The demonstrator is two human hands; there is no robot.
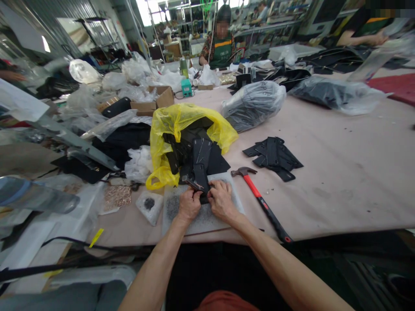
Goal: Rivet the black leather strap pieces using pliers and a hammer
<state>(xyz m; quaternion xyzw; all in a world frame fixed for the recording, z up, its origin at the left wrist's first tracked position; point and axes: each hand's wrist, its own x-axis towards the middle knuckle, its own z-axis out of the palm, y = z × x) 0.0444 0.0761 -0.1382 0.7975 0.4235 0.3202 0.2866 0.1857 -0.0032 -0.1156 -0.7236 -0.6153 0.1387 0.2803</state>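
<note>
Over a pale grey board [175,211] my two hands are close together, gripping a black piece [204,198] between them. My left hand [189,204] is closed on its left side, and my right hand [222,199] pinches its right side. Just beyond the fingers, black flat pieces [201,151] spill from a yellow plastic bag [162,125]. A hammer [264,207] with a red and black handle lies to the right of the board. Further right is a pile of black strips [275,155].
A white block with a dark spot [149,204] and a bag of small copper-coloured parts [117,197] lie left. Behind are a wrapped bundle [256,103], a cardboard box [158,100] and a teal device [186,87]. A person [222,47] is across the table.
</note>
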